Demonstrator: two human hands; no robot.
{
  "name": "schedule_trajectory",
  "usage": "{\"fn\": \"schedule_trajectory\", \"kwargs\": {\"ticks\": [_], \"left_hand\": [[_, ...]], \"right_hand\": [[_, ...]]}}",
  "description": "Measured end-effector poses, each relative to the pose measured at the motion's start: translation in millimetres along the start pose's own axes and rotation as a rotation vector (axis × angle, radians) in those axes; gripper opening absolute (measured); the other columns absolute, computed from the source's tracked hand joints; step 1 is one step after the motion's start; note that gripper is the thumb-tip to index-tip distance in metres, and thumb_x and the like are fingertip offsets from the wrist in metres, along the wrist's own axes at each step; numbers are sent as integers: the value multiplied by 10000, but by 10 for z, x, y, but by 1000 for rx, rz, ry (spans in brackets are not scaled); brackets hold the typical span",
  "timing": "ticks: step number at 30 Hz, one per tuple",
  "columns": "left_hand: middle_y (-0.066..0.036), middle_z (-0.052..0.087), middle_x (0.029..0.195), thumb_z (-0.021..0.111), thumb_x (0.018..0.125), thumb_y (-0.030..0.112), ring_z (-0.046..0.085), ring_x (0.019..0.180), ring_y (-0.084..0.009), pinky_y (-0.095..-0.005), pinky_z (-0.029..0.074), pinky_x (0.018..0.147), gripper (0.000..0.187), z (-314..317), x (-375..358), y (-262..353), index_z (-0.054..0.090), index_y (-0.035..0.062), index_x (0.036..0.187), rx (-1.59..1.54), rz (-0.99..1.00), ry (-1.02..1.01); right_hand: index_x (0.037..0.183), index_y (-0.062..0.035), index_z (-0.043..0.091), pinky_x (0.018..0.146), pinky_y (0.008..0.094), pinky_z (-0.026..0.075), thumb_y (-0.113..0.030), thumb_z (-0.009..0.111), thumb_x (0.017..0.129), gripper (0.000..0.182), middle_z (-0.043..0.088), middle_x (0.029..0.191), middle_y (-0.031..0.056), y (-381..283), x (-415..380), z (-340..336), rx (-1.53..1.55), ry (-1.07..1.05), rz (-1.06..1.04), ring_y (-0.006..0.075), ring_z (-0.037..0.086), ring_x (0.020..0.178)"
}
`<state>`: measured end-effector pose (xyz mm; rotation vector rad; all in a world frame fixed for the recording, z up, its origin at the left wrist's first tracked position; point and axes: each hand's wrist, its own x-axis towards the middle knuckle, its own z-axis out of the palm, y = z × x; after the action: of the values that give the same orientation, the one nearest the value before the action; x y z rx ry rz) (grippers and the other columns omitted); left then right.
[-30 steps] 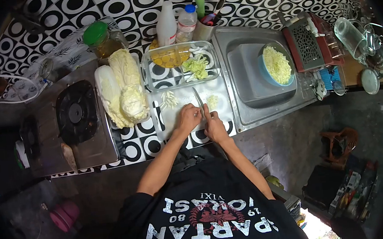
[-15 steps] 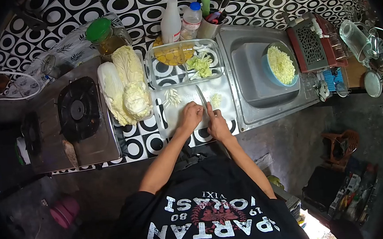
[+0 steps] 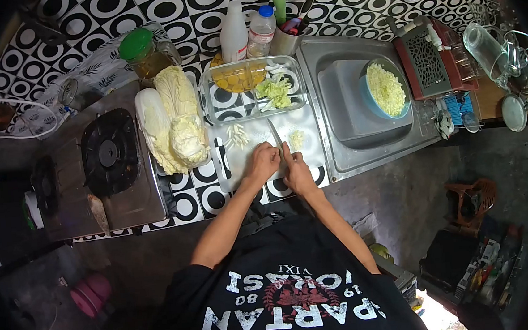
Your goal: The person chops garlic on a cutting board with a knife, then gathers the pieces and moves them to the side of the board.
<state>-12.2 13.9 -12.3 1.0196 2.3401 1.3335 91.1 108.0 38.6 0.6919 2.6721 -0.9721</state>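
Observation:
My right hand (image 3: 298,171) grips the handle of a knife (image 3: 276,136), whose blade points away from me over a white cutting board (image 3: 239,161). Just left of the blade, my left hand (image 3: 262,162) presses down on something on the board; the fingers hide what it is. A small pile of chopped pale bits (image 3: 297,139) lies to the right of the blade. Cut white strips (image 3: 235,135) lie at the board's far left.
Napa cabbage pieces (image 3: 171,124) lie left of the board beside a gas stove (image 3: 105,154). Behind the board stands a glass dish (image 3: 251,86) with greens and yellow pieces. A blue bowl of chopped cabbage (image 3: 384,88) sits in the sink. Bottles stand at the wall.
Both hands stay on the board with the knife; the blade has shifted slightly between frames in small cutting motions. The view moved a little.

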Motion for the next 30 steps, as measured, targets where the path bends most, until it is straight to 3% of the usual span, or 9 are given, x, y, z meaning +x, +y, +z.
{"fn": "schedule_trajectory", "kwargs": {"ticks": [4, 6, 10, 17, 19, 21, 24, 27, 30], "left_hand": [[-134, 564, 731, 622, 702, 49, 554, 767, -332, -416, 458, 702, 44, -1, -10, 46, 652, 31, 729, -80, -46, 46], [-125, 575, 740, 614, 727, 56, 570, 753, -312, -392, 467, 680, 53, -9, -15, 29, 654, 28, 748, -48, -52, 30], [-120, 576, 729, 604, 749, 60, 577, 712, -295, -376, 469, 642, 56, 12, -8, 12, 650, 28, 753, -33, -51, 32], [-118, 542, 699, 597, 740, 54, 558, 717, -301, -395, 452, 641, 46, -4, -8, 49, 636, 32, 730, 72, -29, 37], [-118, 534, 699, 599, 740, 57, 551, 740, -308, -398, 448, 649, 54, -16, -27, 58, 646, 34, 751, 73, -15, 23], [-115, 558, 727, 609, 754, 74, 577, 720, -297, -381, 468, 651, 67, -87, -73, 108, 661, 41, 781, 65, -39, 41], [-95, 611, 797, 652, 751, 65, 636, 670, -224, -314, 510, 612, 59, -229, -134, 138, 671, 45, 802, -107, -165, 112], [-101, 606, 782, 672, 719, 42, 617, 651, -220, -308, 504, 596, 97, -396, -186, -28, 663, 29, 815, 29, -135, 276], [-122, 600, 794, 706, 694, 79, 593, 636, -248, -342, 491, 591, 201, -521, -242, -117, 645, 24, 877, 123, -238, 341]], "right_hand": [[1440, -123, 177, 791, 457, 485, 35, 622, 657, 915, 477, 1040, 272, 5, -53, -48, 35, 2, -29, 442, 564, 875], [1422, -63, 241, 727, 422, 481, 48, 532, 669, 815, 500, 917, 261, 21, -116, -17, 45, 56, -56, 404, 565, 775], [1422, -60, 242, 711, 433, 485, 55, 523, 678, 804, 494, 916, 255, 68, -151, 196, 56, 174, -101, 405, 565, 770], [1425, -130, 265, 731, 422, 489, 71, 543, 655, 842, 492, 971, 223, 30, 0, -36, 23, 55, -104, 394, 568, 799], [1430, -180, 237, 765, 427, 503, 63, 645, 600, 957, 465, 1050, 228, 162, 53, -87, 24, -19, -141, 406, 577, 859], [1423, -198, 270, 742, 415, 500, 83, 606, 630, 906, 469, 1023, 219, 263, -13, -90, 21, 43, -200, 383, 577, 839], [1399, -179, 352, 640, 373, 476, 124, 528, 665, 813, 479, 909, 166, 342, -172, -123, 109, 223, -242, 294, 564, 690], [1403, -201, 331, 718, 406, 490, 97, 552, 678, 815, 475, 985, 187, 434, -278, -71, 155, 42, -257, 348, 574, 789], [1399, -216, 334, 744, 414, 497, 88, 558, 683, 809, 476, 998, 180, 461, -327, -28, 159, -38, -263, 353, 578, 817]]}}
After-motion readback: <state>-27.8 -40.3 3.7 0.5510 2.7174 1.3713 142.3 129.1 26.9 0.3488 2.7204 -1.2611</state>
